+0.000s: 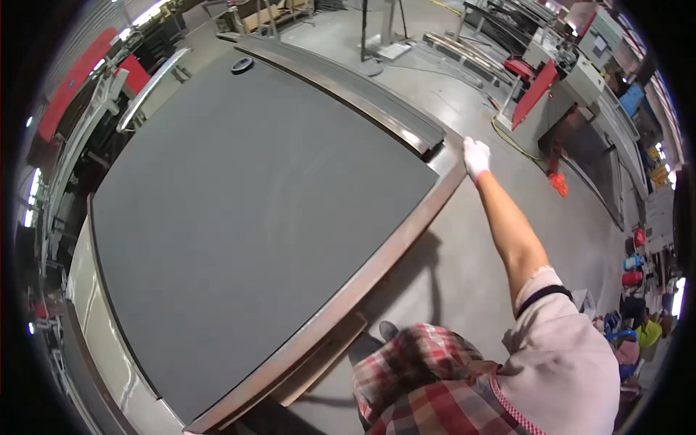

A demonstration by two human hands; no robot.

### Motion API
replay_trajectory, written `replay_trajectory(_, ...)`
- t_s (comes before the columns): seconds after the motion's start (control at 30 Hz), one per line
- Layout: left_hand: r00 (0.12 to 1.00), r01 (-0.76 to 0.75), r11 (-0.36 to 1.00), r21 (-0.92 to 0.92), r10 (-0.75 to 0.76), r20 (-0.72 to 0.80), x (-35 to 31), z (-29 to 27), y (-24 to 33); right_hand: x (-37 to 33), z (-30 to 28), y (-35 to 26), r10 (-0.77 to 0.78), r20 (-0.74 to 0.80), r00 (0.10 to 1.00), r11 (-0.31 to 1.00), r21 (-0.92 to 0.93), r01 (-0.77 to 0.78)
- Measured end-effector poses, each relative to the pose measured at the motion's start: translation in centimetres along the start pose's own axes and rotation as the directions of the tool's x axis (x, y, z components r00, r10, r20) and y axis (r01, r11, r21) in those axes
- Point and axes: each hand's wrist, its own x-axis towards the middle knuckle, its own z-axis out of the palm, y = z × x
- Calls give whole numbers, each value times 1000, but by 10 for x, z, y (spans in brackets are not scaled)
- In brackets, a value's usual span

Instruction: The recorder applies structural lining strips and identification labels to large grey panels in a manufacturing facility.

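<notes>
Head view: large grey panel left of right hand. Metal frame along panel's near edge, its corner at right hand. White-gloved right hand touching corner, can't tell if gripping; left hand out of view. Dark oval piece on panel, beyond and well left of right hand.

Right arm stretched forward, elbow slightly bent; gloved right hand at far reach, finger pose unclear.
</notes>
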Motion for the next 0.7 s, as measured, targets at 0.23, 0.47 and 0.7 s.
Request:
replay_trajectory(0.23,999,27,999,-32,-27,18,-5,-3,-12,13,12,2,47,73,996,980,-196,-31)
replay_trajectory(0.47,999,50,997,-53,-49,22,-4,6,-9,12,18,-10,13,53,998,975,-224,-1)
replay_trajectory(0.7,995,102,987,-122,-103,0,-27,-1,-21,16,25,-11,52,151,987,973,-229,-16)
